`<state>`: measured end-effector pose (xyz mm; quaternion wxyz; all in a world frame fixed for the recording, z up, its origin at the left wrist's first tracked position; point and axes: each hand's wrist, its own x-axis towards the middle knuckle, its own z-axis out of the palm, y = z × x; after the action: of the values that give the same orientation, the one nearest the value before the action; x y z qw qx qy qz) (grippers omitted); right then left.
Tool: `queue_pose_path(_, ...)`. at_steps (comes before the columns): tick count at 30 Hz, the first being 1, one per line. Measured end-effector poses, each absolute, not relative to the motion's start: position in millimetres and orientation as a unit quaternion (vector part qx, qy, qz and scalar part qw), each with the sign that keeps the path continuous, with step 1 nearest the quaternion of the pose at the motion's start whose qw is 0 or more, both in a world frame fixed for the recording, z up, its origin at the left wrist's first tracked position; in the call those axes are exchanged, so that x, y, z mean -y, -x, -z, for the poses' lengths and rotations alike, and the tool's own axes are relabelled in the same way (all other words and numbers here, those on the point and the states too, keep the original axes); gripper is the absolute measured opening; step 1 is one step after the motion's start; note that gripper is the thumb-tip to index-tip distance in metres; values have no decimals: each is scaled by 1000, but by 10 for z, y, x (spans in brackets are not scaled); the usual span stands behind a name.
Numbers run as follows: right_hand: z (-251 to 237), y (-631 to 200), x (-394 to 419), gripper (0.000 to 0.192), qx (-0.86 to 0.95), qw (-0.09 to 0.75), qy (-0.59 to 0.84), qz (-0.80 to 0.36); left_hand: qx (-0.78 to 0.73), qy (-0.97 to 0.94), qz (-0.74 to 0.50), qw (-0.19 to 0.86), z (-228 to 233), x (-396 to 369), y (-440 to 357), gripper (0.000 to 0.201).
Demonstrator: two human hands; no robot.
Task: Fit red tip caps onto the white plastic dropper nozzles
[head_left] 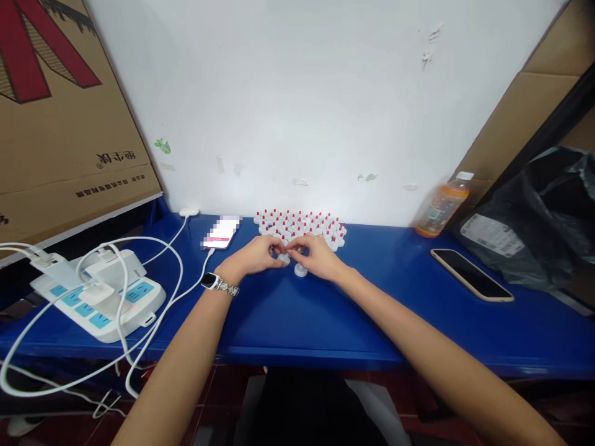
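On the blue table point(297, 322), just in front of the cluster of small white pieces with red tips point(301, 224), both hands meet fingertip to fingertip. The left hand point(255, 255) lies to the left of the cluster's near edge, fingers curled inward and pinched on a small white piece point(284, 258) that rests against the table surface. The right hand point(320, 257) lies to the right of that same edge, its fingers likewise bent and closed toward the left hand's fingertips; whether it grips the same piece or a separate one cannot be told, as the contact point is too small to resolve. A second white piece point(300, 270) sits on the table just in front of the cluster, directly below the right hand's thumb side, apparently touching the hand.

The cluster stands in rows against the white wall point(297, 93), at the back edge of the table. A wristwatch point(214, 282) with a metal band is worn on the left wrist.

Left of the cluster, a phone with a lit screen point(222, 232) lies flat, with a white cable attached. Farther left of the cluster, a white power strip point(100, 297) carries several plugs and looping cables. Right of the cluster, an orange drink bottle point(441, 207) leans near the wall, and a dark phone point(471, 274) lies face up, well apart from the hands. A cardboard box point(60, 111) leans at the far left.
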<state>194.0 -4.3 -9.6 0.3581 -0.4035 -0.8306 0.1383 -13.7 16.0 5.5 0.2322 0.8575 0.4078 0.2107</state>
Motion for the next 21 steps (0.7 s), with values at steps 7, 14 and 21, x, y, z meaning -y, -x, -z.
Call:
queue_pose_path(7, 83, -2077, -47, 16, 768, 410, 489, -50, -413, -836, -191, 307, -30, -154, 65, 37)
queue_pose_path(14, 125, -2118, -151, 21, 754, 326, 568, -57, -413, -824, -188, 339, -129, -92, 69, 50)
queue_pose_path(21, 100, -2133, -206, 15, 741, 341, 566, -116, -435, -817, -249, 287, -233, -98, 121, 31)
